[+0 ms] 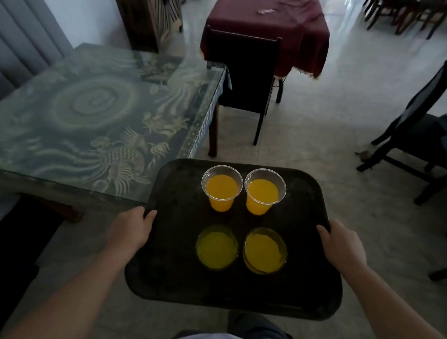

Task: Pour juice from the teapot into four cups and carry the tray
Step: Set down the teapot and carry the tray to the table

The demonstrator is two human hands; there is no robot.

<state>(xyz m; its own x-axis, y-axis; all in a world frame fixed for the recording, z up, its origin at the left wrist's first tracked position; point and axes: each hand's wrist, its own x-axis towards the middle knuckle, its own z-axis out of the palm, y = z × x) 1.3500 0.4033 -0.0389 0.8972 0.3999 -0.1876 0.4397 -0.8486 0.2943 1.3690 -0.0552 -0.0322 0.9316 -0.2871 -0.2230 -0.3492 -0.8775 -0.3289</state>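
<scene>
No text, label, brand, number or sign can be read anywhere here, neither on the cups, the tray nor the furniture.

The person's left hand (130, 230) sits at about eight o'clock in the view, fingers curled closed, thumb pointing inward toward three o'clock. The right hand (342, 247) mirrors it at four o'clock, likewise clenched. Both bare forearms run in from the lower corners.
</scene>
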